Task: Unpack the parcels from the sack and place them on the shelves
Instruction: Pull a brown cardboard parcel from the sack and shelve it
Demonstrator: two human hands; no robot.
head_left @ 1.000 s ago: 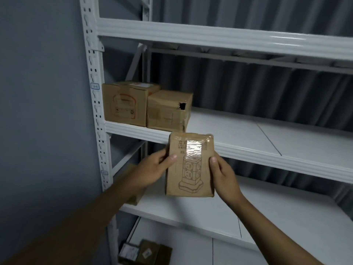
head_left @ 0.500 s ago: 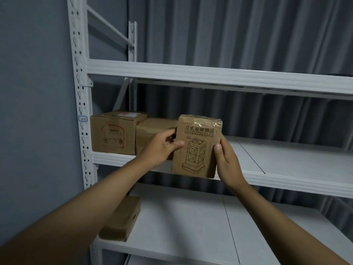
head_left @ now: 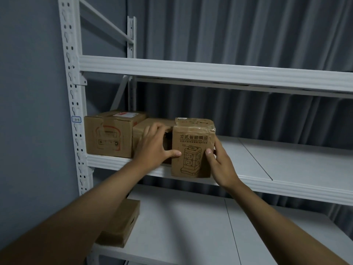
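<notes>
I hold an upright brown cardboard parcel (head_left: 193, 148) printed with a socket-tower drawing at the front edge of the middle shelf (head_left: 286, 185). My left hand (head_left: 154, 145) grips its left side and my right hand (head_left: 219, 163) grips its right side. Its lower edge overlaps the shelf's front rail; whether it rests on the board I cannot tell. To its left on the same shelf stand a larger box (head_left: 108, 135) and a second box (head_left: 141, 131), partly hidden by my left hand. The sack is out of view.
A white metal rack stands against a grey wall and a grey curtain. Its upper shelf beam (head_left: 210, 70) runs above the boxes. A flat brown parcel (head_left: 122, 224) lies at the left of the lower shelf (head_left: 181, 226). The rack's left post (head_left: 73, 111) is close by.
Both hands have carried the parcel up and forward from below the middle shelf to its front edge, beside the second box. My view has tilted upward.
</notes>
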